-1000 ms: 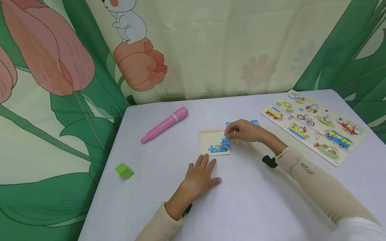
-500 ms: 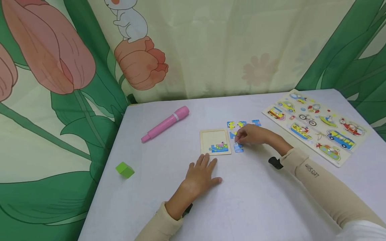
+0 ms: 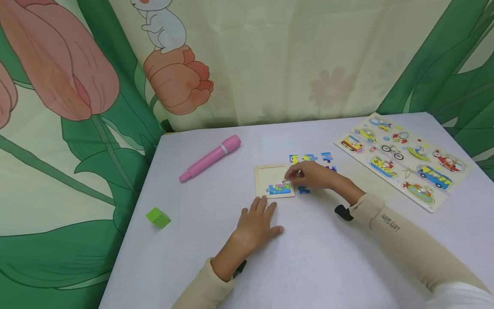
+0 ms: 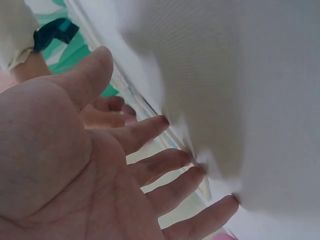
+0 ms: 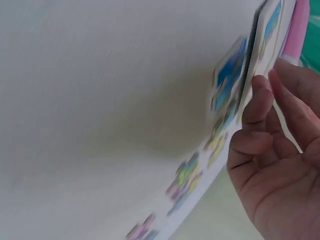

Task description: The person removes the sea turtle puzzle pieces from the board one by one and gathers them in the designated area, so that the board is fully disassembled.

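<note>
A small square wooden puzzle tray lies mid-table, with joined blue, green and pink jigsaw pieces along its lower right. My left hand lies spread in front of it, fingertips right at its near edge. Over the tray's right side is my right hand, fingers bent and thumb near the fingertips. In the right wrist view its fingertips come close to the tray's edge; I cannot tell whether a piece is pinched there. A blue jigsaw piece lies beside the tray, partly under this hand.
More loose jigsaw pieces lie behind the right hand. A vehicle peg puzzle board is at the right, a pink pen-shaped tube at the back left, and a green block at the left. A printed curtain hangs behind the table.
My right hand carried a blue jigsaw piece over the tray, moved right to the loose pieces, where a blue one now lies, then came back left to the tray's right side. The left hand stayed put.
</note>
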`<state>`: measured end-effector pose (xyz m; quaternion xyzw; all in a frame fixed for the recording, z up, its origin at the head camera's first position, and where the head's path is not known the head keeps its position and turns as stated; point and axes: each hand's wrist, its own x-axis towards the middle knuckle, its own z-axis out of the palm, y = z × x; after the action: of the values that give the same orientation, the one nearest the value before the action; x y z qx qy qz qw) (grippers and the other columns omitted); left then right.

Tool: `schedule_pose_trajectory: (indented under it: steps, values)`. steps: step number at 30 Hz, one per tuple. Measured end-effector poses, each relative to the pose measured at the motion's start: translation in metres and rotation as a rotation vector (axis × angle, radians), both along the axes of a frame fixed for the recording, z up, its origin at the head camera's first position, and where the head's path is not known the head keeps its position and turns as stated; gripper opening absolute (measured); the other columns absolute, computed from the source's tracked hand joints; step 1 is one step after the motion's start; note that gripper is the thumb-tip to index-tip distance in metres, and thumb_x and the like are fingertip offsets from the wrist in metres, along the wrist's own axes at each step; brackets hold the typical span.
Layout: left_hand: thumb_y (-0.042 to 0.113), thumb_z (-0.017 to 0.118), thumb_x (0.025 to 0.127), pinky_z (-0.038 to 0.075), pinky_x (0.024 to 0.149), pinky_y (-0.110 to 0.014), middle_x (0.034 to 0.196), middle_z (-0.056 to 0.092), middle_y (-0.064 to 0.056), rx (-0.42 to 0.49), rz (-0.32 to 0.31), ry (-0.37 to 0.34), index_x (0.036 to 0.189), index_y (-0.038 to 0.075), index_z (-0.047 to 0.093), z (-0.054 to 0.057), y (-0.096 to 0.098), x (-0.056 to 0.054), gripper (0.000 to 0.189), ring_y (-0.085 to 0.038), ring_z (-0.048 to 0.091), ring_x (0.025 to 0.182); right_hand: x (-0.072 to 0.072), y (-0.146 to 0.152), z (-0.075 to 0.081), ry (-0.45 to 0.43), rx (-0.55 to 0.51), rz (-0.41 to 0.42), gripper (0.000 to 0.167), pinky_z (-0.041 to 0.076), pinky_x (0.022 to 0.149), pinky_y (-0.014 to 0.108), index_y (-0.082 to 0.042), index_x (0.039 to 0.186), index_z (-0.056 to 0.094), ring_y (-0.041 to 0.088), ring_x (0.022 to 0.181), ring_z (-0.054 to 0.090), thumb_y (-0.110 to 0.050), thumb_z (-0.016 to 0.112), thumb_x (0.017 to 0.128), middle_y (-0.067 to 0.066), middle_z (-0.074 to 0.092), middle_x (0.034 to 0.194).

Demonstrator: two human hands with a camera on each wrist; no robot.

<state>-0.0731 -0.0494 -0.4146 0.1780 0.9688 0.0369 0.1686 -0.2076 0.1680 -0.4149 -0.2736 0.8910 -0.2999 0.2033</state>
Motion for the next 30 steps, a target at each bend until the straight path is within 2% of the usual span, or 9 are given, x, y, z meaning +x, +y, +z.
schedule_pose_trajectory:
  steps: [5, 9, 13, 24, 30]
  values:
    - [0.056, 0.062, 0.098, 0.042, 0.108, -0.051, 0.162, 0.037, -0.013, 0.003, -0.009, 0.015, 0.155, 0.015, 0.045, 0.0, 0.0, 0.001, 0.072, -0.029, 0.033, 0.149, 0.006, -0.021, -0.004, 0.038, -0.031, 0.035, 0.031, 0.047, 0.08, 0.036, -0.005, 0.125, 0.072, 0.02, 0.09, 0.056, -0.014, 0.074, 0.096, 0.005, 0.068, 0.109]
    - [0.055, 0.061, 0.099, 0.043, 0.108, -0.051, 0.161, 0.037, -0.013, 0.008, -0.021, 0.022, 0.155, 0.015, 0.044, 0.0, -0.001, 0.001, 0.071, -0.029, 0.033, 0.149, 0.009, -0.029, -0.009, 0.042, -0.028, 0.072, 0.036, 0.048, 0.082, 0.035, -0.005, 0.127, 0.071, 0.02, 0.092, 0.056, -0.008, 0.077, 0.092, 0.004, 0.065, 0.105]
    - [0.055, 0.061, 0.099, 0.043, 0.108, -0.05, 0.161, 0.037, -0.012, 0.001, -0.017, 0.024, 0.155, 0.015, 0.044, 0.0, -0.001, 0.001, 0.071, -0.028, 0.033, 0.149, 0.011, -0.032, -0.013, 0.051, -0.021, 0.098, 0.033, 0.049, 0.081, 0.034, -0.007, 0.125, 0.073, 0.018, 0.089, 0.055, -0.006, 0.076, 0.092, 0.001, 0.063, 0.1]
    - [0.055, 0.062, 0.099, 0.043, 0.107, -0.051, 0.161, 0.038, -0.013, -0.001, -0.016, 0.025, 0.155, 0.015, 0.045, 0.002, -0.003, 0.001, 0.071, -0.029, 0.033, 0.149, 0.014, -0.034, -0.011, 0.017, -0.034, 0.07, 0.029, 0.048, 0.082, 0.036, -0.013, 0.121, 0.073, 0.02, 0.091, 0.055, -0.006, 0.075, 0.093, 0.003, 0.06, 0.103]
    - [0.055, 0.062, 0.099, 0.043, 0.107, -0.051, 0.161, 0.037, -0.013, 0.003, -0.013, 0.013, 0.155, 0.016, 0.045, 0.001, -0.003, 0.0, 0.071, -0.028, 0.032, 0.149, 0.014, -0.035, -0.013, 0.008, -0.074, 0.069, 0.031, 0.047, 0.08, 0.036, -0.015, 0.12, 0.069, 0.02, 0.087, 0.053, -0.002, 0.074, 0.092, 0.005, 0.058, 0.1]
